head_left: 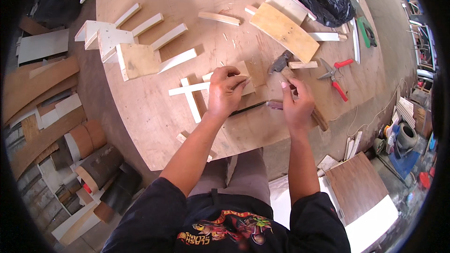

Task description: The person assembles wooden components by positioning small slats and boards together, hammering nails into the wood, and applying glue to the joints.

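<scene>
My left hand (pixel 226 91) is closed, thumb and forefinger pinched over a light wooden block (pixel 244 69); what they hold is too small to make out. Beneath that hand runs a white strip (pixel 187 89), crossed by another white strip (pixel 192 106). My right hand (pixel 299 105) has its fingers round the wooden handle of a hammer (pixel 280 62), whose dark head points away from me. The handle's end (pixel 320 120) shows past my wrist. Between my hands lies a screwdriver (pixel 275 105) with a purplish handle and a long dark shaft.
Red-handled cutters (pixel 335 74) lie open to the right, near a short wood block (pixel 303 65). Farther off are a tan board (pixel 286 30), a black plastic bag (pixel 326 1) and a green tool (pixel 367 32). A white-legged wooden assembly (pixel 136 58) rests at the left of the table.
</scene>
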Available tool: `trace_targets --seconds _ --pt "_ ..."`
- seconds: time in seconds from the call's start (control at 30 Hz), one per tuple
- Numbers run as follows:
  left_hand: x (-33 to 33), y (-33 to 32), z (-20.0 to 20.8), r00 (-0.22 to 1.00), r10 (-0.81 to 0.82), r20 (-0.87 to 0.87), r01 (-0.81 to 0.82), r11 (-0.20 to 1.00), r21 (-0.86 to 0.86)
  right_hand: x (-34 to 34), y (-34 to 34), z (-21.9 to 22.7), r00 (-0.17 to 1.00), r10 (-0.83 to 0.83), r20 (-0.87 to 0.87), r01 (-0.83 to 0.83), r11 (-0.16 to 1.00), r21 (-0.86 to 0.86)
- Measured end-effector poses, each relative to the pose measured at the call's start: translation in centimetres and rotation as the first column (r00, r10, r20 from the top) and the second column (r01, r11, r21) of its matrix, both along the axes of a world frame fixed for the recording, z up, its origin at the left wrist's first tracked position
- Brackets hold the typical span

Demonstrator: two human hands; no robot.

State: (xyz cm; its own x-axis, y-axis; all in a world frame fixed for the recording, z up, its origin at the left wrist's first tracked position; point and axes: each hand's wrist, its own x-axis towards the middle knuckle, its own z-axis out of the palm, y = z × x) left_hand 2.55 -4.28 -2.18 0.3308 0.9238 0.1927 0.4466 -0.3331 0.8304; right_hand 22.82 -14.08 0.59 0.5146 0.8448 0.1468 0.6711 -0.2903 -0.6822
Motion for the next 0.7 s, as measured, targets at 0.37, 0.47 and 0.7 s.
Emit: trace_targets --seconds 0.37,0.47,0.7 --pt "-0.2 0.2 0.7 0.999 -0.044 0.009 0.044 0.997 -0.065 1.9 -1.4 -1.3 0.995 -0.081 0.053 0.079 0.996 0.04" --pt "-0.9 0.2 0.6 0.998 -0.053 -0.045 0.05 0.996 -0.071 2.0 -1.6 -1.5 0.994 -0.058 0.098 0.055 0.998 0.028" --pt "-0.6 0.2 0.6 0.995 -0.057 -0.078 0.056 0.998 -0.014 2.0 -2.0 -1.7 0.99 -0.052 0.132 0.048 0.998 0.032"
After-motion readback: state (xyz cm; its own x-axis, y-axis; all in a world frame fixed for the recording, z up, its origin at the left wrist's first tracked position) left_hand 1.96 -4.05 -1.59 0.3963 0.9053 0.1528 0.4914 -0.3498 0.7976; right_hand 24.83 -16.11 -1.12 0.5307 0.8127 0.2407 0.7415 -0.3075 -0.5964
